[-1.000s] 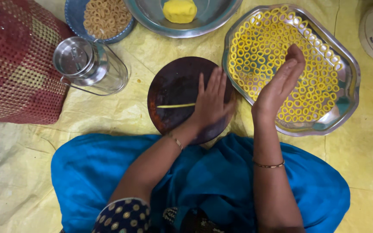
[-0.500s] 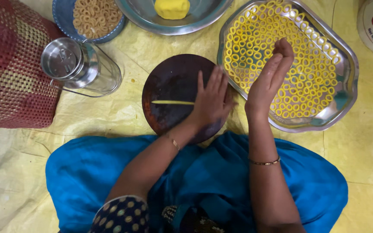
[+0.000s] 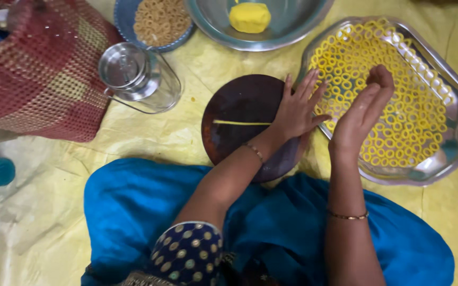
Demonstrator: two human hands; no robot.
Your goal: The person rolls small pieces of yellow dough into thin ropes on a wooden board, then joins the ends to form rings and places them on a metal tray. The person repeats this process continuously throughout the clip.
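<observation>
Both hands (image 3: 327,114) over yellow sheet (image 3: 149,137) (dark round board (image 3: 239,103) between)

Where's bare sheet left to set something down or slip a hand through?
Free: yellow sheet left of the blue lap, below the woven bag; a smaller patch between steel jar and round board. Crowded: ring-filled tray; left hand and right hand over the board-tray gap; bowls on top.

I have one view only, from the head camera. It looks almost straight down, close over the lap, with the round board (image 3: 245,124) near centre and the steel tray (image 3: 451,153) at the right edge, partly cropped.
</observation>
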